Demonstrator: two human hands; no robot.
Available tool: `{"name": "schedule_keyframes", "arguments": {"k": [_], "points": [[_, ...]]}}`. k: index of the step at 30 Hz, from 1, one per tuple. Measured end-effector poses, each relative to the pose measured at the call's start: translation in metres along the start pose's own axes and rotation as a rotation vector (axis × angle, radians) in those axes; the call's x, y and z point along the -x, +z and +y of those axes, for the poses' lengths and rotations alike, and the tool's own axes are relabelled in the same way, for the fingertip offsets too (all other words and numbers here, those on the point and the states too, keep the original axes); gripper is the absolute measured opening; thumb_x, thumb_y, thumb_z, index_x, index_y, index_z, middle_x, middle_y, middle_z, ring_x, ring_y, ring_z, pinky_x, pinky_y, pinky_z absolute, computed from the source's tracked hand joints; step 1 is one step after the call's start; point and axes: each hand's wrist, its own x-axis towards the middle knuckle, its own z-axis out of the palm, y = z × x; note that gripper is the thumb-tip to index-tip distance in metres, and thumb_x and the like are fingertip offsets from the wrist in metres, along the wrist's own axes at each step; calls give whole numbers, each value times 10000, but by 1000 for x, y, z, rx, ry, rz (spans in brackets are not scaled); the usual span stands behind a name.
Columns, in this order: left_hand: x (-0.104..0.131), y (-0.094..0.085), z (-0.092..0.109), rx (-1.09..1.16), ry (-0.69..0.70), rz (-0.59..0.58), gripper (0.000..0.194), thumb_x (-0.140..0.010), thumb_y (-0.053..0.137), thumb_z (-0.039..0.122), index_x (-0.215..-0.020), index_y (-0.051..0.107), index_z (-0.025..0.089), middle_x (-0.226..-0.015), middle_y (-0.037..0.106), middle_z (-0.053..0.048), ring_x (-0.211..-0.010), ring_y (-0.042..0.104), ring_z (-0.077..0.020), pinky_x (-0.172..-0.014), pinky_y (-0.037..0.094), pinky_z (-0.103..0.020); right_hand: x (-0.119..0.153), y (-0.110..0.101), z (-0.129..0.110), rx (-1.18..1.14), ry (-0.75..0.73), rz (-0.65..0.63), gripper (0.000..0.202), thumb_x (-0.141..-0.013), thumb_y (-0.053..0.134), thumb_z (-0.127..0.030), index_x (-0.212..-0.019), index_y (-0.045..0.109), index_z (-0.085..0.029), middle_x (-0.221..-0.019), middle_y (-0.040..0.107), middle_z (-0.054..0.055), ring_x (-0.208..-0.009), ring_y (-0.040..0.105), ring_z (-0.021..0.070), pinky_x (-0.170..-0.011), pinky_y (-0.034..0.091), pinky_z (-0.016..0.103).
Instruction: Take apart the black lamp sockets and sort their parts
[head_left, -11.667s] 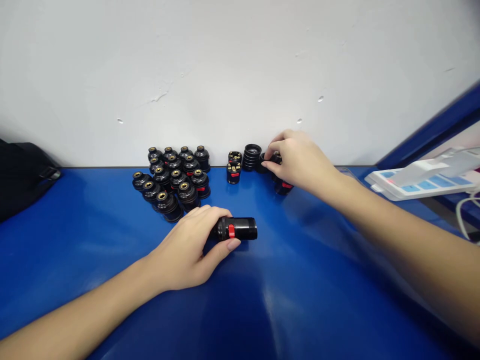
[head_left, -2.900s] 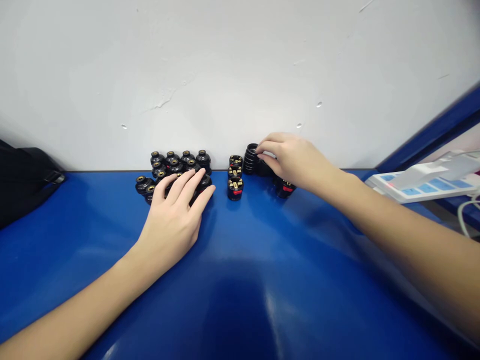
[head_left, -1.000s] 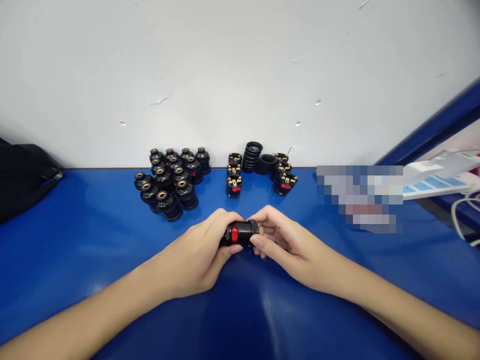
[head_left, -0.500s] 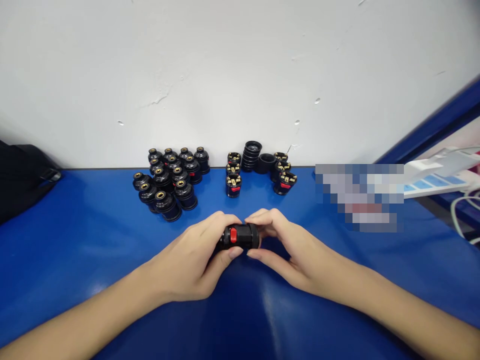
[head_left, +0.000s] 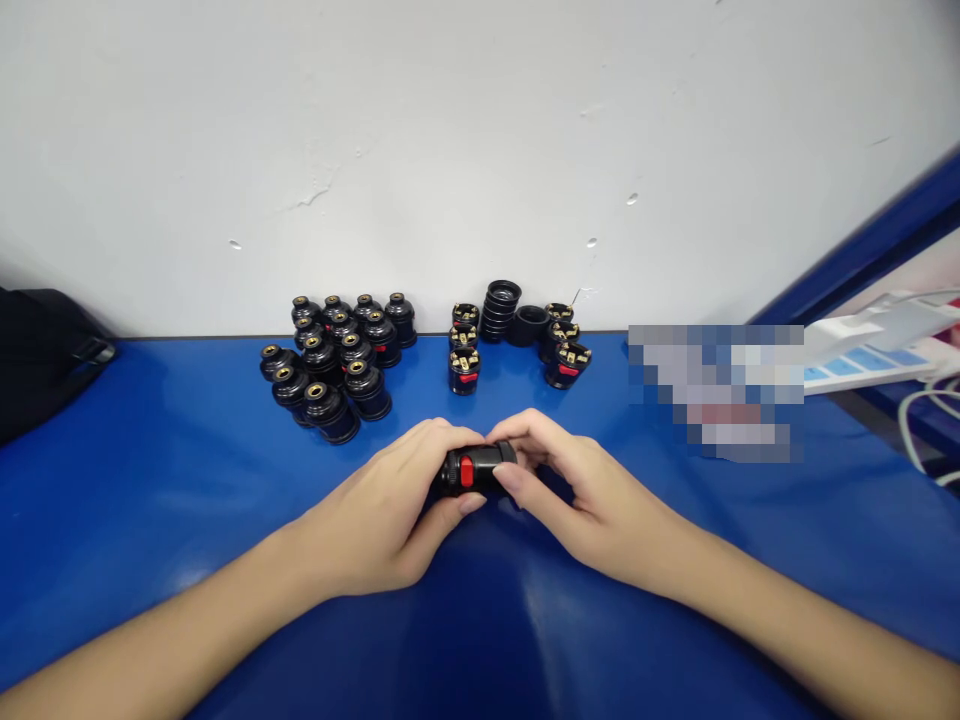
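Between both hands a black lamp socket (head_left: 484,467) with a red switch lies on its side, just above the near part of the blue table. My left hand (head_left: 401,500) is closed round its left end, thumb below and fingers over the top. At the right end, my right hand (head_left: 559,480) grips the black ring (head_left: 508,460), its thumb on the near face and its index finger on top. The remaining right fingers curl behind and are partly hidden. The socket's left end disappears inside my left palm.
Several capped black sockets (head_left: 330,410) stand grouped at the back left. Open socket bodies with brass contacts (head_left: 463,370) form two short rows at the back middle, with stacked black rings (head_left: 501,312) between them. A black bag (head_left: 45,360) lies left; a power strip (head_left: 862,360) is right.
My right thumb has moved up from below the socket onto the ring's near face, and the right fingers have closed in. The left hand keeps its hold.
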Motion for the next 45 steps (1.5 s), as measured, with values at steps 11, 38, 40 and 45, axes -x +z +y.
{"name": "schedule_keyframes", "arguments": {"k": [11,38,40,45], "points": [[0,-1,-1,-6,-82,18,375,-1068,603,243,-1407,448,285,-1262,675,-35,-1066,684,-185,-909,547,-316,3,-3,15,151,-218,43,513,-1023,720,-312,-1436,418,-275,-1209,667,56,-1013,664,208,-881,561,337],[3,3,-7,-16,-88,57,324,-1067,628,289,-1334,445,296,-1149,672,-18,-964,694,-189,-805,547,-341,5,-7,4,-10,63,-130,237,-1154,396,-378,-1368,424,-278,-982,595,10,-863,600,184,-819,534,338],[4,3,-7,-20,-93,64,326,-1067,628,286,-1336,443,296,-1158,672,-20,-972,695,-190,-807,546,-340,6,-7,6,21,18,-135,331,-1121,491,-323,-1431,377,-306,-1061,570,18,-943,602,187,-868,537,337],[4,3,-8,-25,-103,70,340,-1066,628,289,-1346,436,306,-1161,673,-18,-979,700,-193,-809,549,-342,8,-5,8,22,14,-105,463,-1097,544,-337,-1481,287,-310,-1144,559,39,-1000,590,200,-908,537,354]]}}
